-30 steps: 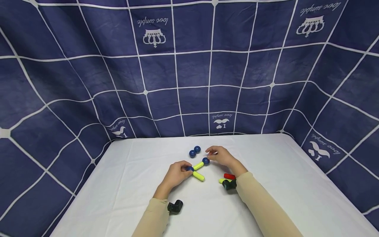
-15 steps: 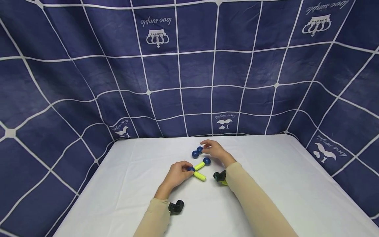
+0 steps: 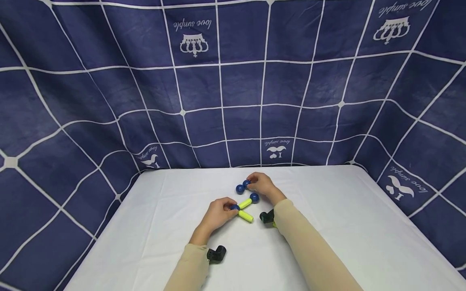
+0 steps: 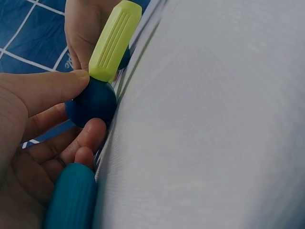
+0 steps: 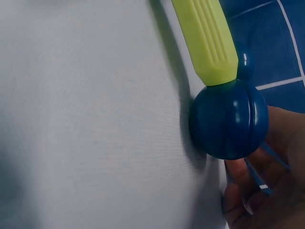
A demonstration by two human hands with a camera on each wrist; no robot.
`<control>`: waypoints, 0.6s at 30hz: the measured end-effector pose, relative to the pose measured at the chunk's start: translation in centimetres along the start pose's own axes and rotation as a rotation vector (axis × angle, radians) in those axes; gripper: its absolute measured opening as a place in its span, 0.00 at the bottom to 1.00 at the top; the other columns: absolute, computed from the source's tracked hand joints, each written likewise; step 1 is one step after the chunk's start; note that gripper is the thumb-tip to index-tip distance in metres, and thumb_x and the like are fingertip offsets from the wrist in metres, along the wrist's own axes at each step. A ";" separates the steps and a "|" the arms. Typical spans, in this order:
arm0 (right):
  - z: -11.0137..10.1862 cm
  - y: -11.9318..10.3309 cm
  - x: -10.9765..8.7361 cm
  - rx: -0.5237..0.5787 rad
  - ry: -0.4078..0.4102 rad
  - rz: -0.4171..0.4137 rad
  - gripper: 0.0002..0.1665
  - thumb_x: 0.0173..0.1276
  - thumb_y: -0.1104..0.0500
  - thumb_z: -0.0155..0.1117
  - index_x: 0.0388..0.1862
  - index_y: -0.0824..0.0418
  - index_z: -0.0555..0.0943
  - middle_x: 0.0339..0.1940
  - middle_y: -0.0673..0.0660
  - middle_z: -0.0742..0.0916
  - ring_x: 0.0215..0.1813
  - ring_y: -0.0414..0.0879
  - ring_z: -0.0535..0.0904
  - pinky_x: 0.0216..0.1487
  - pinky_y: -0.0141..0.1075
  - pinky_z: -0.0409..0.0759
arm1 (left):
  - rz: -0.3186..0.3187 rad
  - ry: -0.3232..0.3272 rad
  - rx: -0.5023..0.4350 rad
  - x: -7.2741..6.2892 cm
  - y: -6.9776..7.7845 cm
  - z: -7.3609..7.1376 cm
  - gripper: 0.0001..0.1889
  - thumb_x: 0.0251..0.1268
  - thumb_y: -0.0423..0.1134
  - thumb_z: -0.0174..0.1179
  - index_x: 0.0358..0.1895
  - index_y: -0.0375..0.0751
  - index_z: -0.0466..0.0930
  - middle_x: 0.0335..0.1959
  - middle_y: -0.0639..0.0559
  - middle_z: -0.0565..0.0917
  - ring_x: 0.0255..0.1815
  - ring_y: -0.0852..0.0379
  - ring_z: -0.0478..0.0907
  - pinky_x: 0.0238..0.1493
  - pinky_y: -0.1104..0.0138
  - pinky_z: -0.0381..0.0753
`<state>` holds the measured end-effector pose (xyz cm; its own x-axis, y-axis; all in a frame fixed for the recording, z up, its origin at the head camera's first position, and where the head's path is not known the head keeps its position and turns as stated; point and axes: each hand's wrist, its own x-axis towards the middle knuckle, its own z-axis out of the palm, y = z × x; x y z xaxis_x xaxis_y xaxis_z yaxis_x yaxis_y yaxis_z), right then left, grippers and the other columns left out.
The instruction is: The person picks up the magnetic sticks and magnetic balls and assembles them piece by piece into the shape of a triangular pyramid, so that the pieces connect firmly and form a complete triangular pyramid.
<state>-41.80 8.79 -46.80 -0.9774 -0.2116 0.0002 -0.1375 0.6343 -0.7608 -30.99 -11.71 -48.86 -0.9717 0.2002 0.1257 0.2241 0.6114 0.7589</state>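
Observation:
In the head view my left hand (image 3: 217, 216) pinches a blue ball (image 3: 234, 207) between thumb and fingers. Two yellow-green ridged rods (image 3: 246, 216) fork from this ball. The upper rod (image 3: 245, 203) ends in a second blue ball (image 3: 254, 198), large in the right wrist view. Farther back my right hand (image 3: 262, 184) has its thumb and fingers around a blue ball (image 3: 246, 184), partly covered by the fingertips. Beside it lies another blue ball (image 3: 240, 189). The left wrist view shows a teal ridged rod (image 4: 71, 198) by the left palm.
A white cloth (image 3: 145, 226) covers the table, with a blue checked curtain (image 3: 204, 121) behind and at both sides. Part of a yellow-green rod (image 3: 275, 224) shows beside the right sleeve. Black wrist cameras (image 3: 217, 254) stick out from both wrists.
My right hand has moved left and back from beside the joined end ball to the far ball, its fingers closing around it. The right sleeve now hides the red rod. The left hand keeps its hold.

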 end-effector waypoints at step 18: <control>-1.2 0.2 -0.7 0.053 0.058 0.044 0.18 0.67 0.58 0.69 0.56 0.56 0.84 0.53 0.59 0.85 0.52 0.52 0.80 0.54 0.43 0.80 | -0.008 -0.001 0.006 0.0 0.3 -0.1 0.13 0.60 0.41 0.71 0.47 0.43 0.86 0.34 0.53 0.84 0.29 0.61 0.74 0.31 0.71 0.74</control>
<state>-41.36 9.94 -46.15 -0.9902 -0.1399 0.0025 -0.0869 0.6012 -0.7944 -30.96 -11.66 -48.56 -0.9734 0.1959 0.1192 0.2169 0.6179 0.7557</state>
